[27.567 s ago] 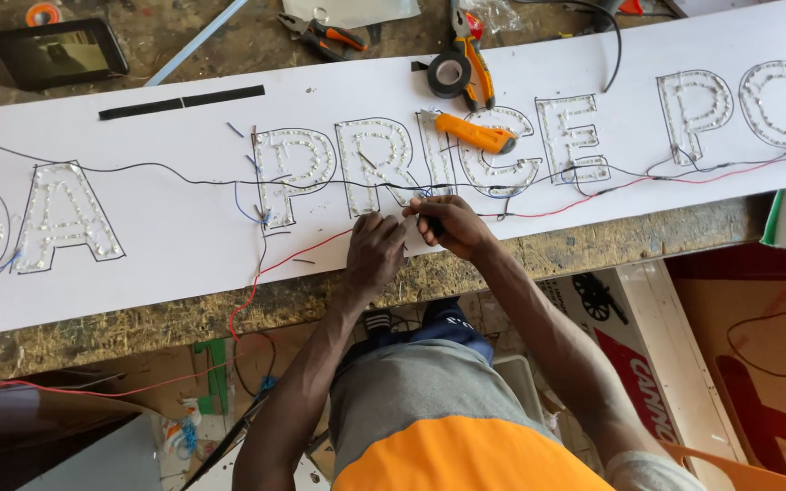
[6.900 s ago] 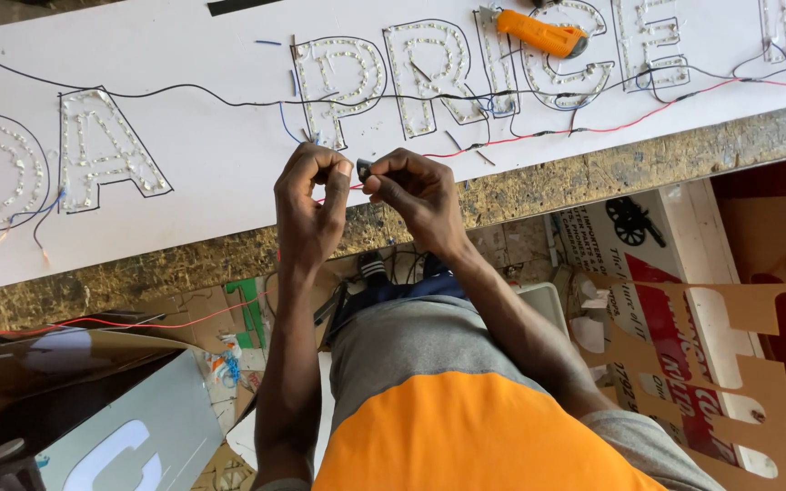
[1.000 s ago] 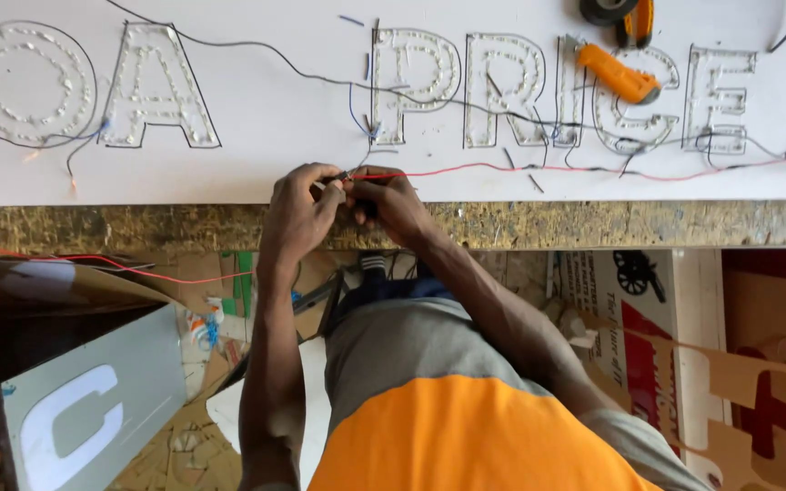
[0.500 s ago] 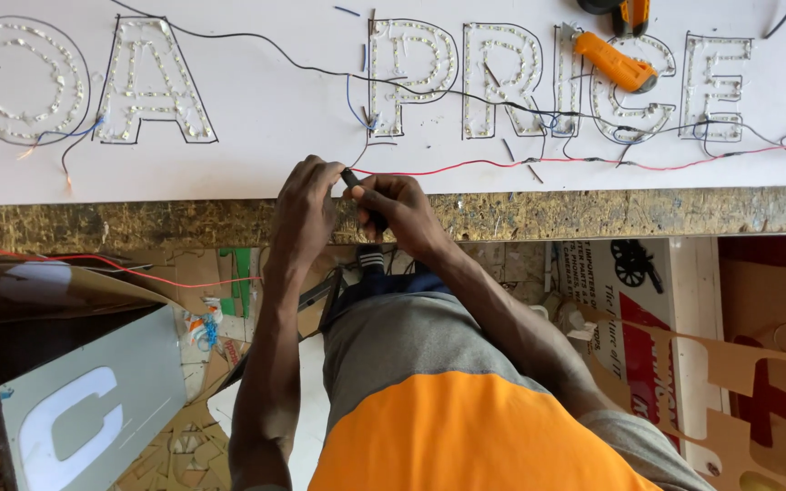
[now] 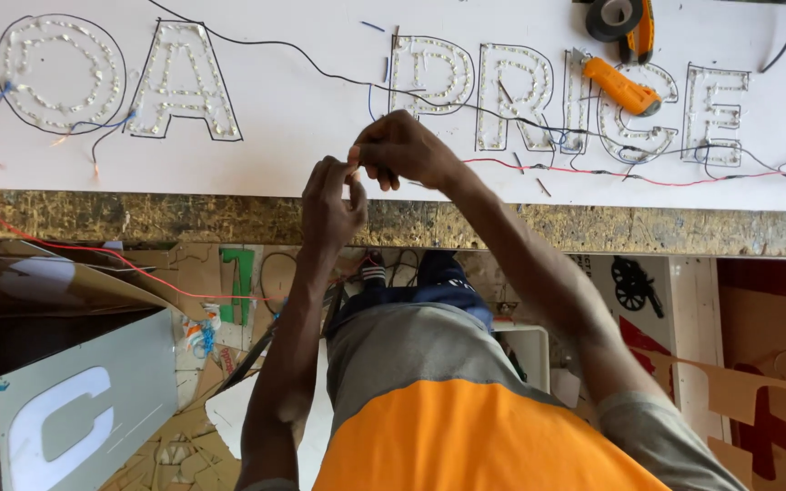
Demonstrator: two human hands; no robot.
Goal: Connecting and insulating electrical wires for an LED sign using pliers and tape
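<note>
Your left hand and right hand closed over whatever they pinched — too small and covered to tell — while the white sign board ran off both side edges, its end letters cut, and the tape roll was clipped at the top.

An orange utility knife lies on the white sign board in the upper right of the frame, across one of the outlined letters. Above it, at the top edge, a roll of black tape sits beside an orange-handled tool. A thin black wire runs across the board's upper middle. The desk shows its rough, speckled edge below the board. At the lower left stands a grey panel bearing a white letter, with brown cardboard above it.
</note>
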